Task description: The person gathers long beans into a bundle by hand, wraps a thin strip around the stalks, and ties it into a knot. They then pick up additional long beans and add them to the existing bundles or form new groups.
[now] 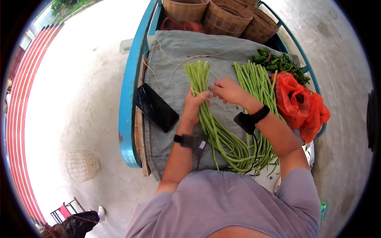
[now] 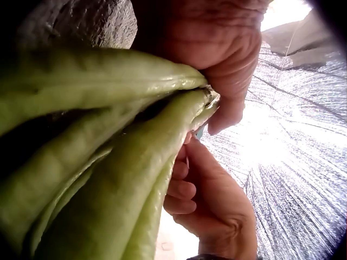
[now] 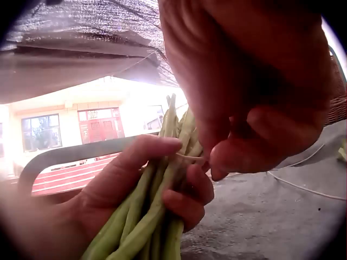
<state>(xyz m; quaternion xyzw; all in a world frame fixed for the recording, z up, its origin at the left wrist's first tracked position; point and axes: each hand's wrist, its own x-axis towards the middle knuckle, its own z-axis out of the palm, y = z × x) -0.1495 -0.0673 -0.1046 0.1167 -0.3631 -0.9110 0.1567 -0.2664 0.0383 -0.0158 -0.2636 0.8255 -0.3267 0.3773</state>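
Observation:
My left hand (image 1: 192, 106) grips a bundle of long green beans (image 1: 197, 73) near its upper end, with the tails curving down over the cloth toward my body. Around the bundle runs a thin pale tie (image 3: 190, 157), passing under the left thumb. My right hand (image 1: 232, 93) is close beside the bundle, its thumb and fingers pinching the end of that tie. In the left wrist view the beans (image 2: 124, 179) fill the near side, and both hands meet behind them. More loose long beans (image 1: 254, 77) lie to the right, under the right forearm.
Grey cloth (image 1: 170, 51) covers the cart bed, bordered by a blue rail (image 1: 133, 79). A black phone-like slab (image 1: 157, 108) lies left; loose strings (image 1: 194, 58) lie ahead. Green peppers (image 1: 283, 65) and red plastic bags (image 1: 293, 95) sit right. Wicker baskets (image 1: 226, 19) stand behind.

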